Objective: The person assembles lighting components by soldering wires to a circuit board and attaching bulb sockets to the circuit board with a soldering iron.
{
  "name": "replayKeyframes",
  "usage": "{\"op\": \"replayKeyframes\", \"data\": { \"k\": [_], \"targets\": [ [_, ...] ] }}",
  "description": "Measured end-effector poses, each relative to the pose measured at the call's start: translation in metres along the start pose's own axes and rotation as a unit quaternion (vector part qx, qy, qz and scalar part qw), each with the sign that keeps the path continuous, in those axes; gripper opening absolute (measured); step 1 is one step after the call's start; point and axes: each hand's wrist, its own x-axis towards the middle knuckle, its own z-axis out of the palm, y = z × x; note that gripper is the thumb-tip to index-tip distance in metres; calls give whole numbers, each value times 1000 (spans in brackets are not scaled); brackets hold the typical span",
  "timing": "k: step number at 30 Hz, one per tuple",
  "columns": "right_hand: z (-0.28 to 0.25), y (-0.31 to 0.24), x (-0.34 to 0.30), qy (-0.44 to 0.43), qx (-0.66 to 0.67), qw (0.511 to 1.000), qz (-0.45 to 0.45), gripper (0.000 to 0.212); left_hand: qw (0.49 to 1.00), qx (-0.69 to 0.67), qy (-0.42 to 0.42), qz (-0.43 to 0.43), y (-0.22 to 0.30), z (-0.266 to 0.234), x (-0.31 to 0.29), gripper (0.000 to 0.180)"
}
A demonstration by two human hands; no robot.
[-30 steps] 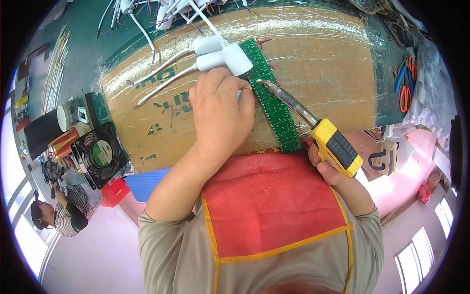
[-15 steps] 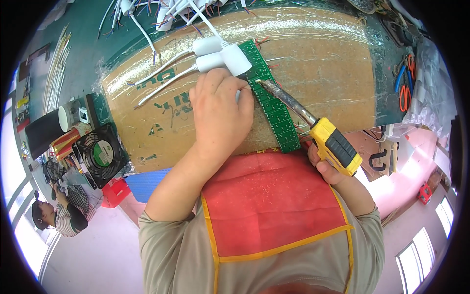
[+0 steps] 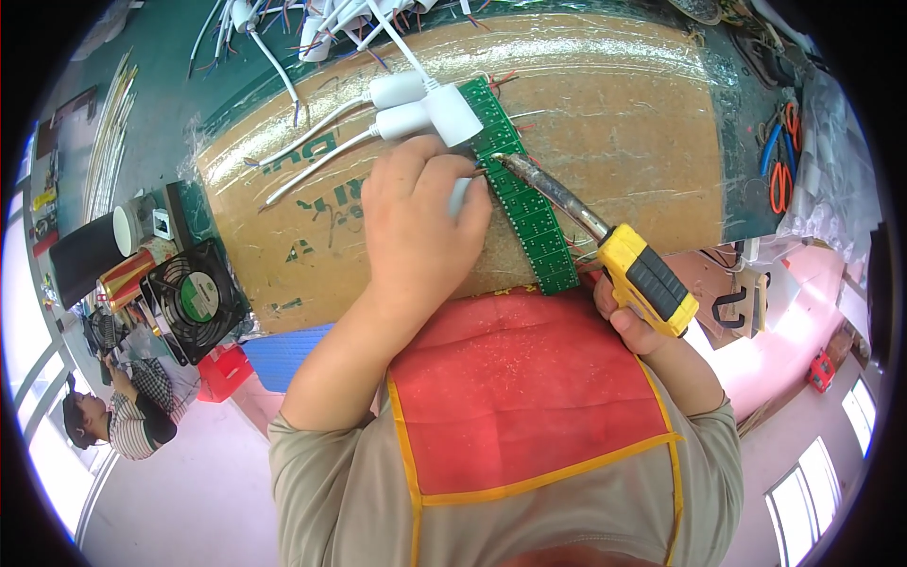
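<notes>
My left hand is closed around a white cable piece, mostly hidden under the fingers, with thin wire ends pointing at the board. Beside it lies a long green strip of joined circuit boards, slanting across the cardboard. My right hand grips a yellow-and-black soldering iron by its handle. The iron's tip reaches the strip, close to my left fingertips; whether it touches is hard to tell. White cylindrical housings with cables rest beyond my left hand, one overlapping the strip's far part.
Taped cardboard covers the green bench. More white cables are heaped at the far edge. A black fan stands at left; orange-handled scissors lie at right. Another person sits at far left.
My left hand has drawn slightly left, away from the strip, and more of the white cable piece shows. The strip and nearby housings have shifted slightly left; the soldering iron has barely moved.
</notes>
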Motion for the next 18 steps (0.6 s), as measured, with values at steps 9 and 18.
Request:
{"op": "replayKeyframes", "data": {
  "k": [9, 18],
  "targets": [
    [-1, 3, -3, -11, -11, 1000, 21, 34, 999, 31, 25, 31, -3, 6, 1, 12],
    [-1, -3, 1, -19, -56, 998, 11, 29, 999, 15, 24, 38, -5, 7, 4, 11]
  ]
}}
